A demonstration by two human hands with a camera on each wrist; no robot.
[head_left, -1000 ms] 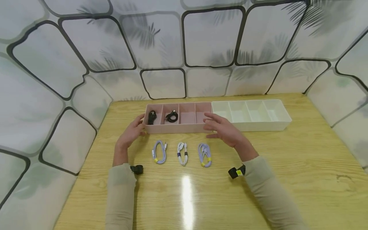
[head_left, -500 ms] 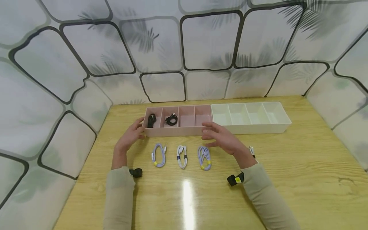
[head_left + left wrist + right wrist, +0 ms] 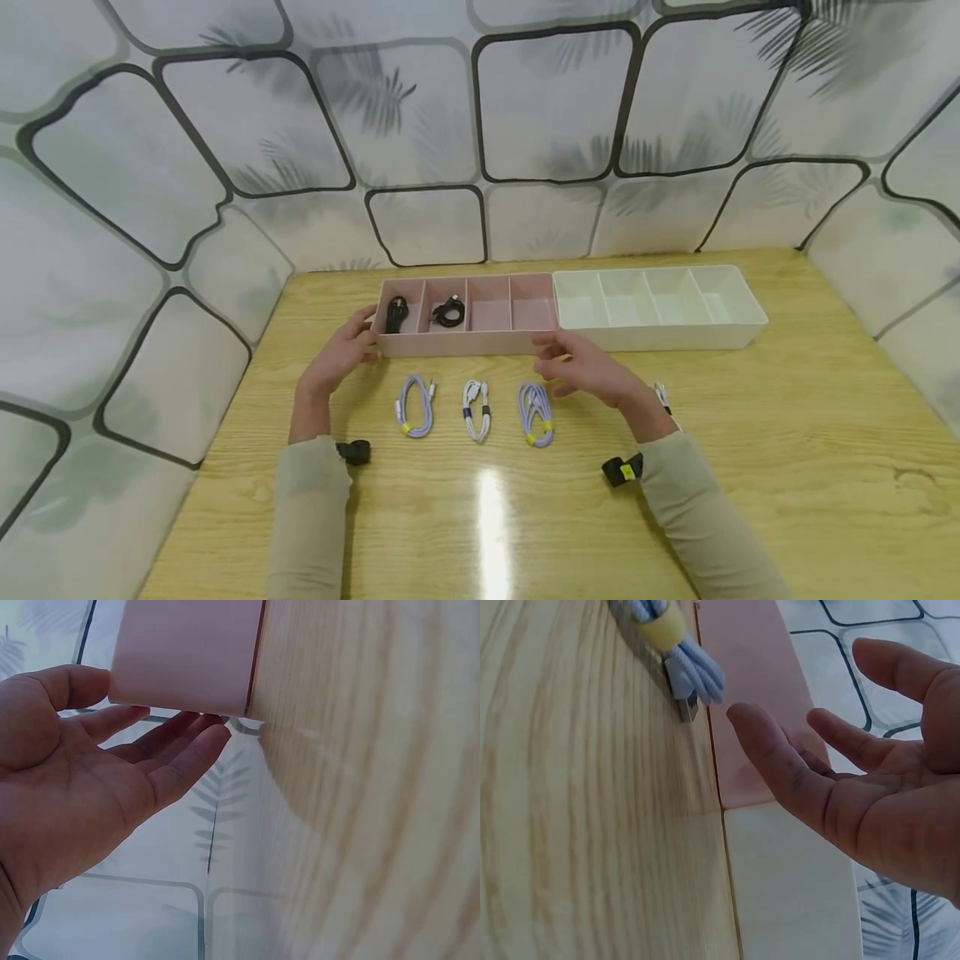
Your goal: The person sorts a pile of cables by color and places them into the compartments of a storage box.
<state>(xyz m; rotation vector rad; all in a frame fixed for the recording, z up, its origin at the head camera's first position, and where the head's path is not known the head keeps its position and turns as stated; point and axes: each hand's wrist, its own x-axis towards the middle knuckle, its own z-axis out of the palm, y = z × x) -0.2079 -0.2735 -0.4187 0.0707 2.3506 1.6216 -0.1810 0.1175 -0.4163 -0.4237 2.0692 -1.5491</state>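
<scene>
Light wood-grain table [image 3: 420,517] spreads beneath your two sleeved forearms, a streak of glare between them. Nearest, a small black device [image 3: 354,452] sits at each wrist. Ahead, between your hands, three coiled cables lie in a row: a pale purple cable [image 3: 428,410] with a yellow tie near your left hand [image 3: 341,357], a white cable [image 3: 486,410] with dark ties in the middle, and another purple cable [image 3: 534,408], yellow-tied, just left of your right hand [image 3: 588,367]. Beside your right wrist, a white piece with a black band [image 3: 663,397] is partly hidden.

Your left thumb meets a corner of the pink box [image 3: 465,343], the fingers loosely spread at its end wall. Your right fingers are apart and gently bent before the box's other end; contact there cannot be told. Dusty pink and smooth, the box is long and low, with four compartments; the two nearest your left hand each hold a coiled black cable [image 3: 397,314]. Abutting it, beyond your right hand, stands a cream-white box [image 3: 667,337], likewise in four. Behind hangs a pale backdrop [image 3: 555,108] with dark rounded outlines and grey fronds.
</scene>
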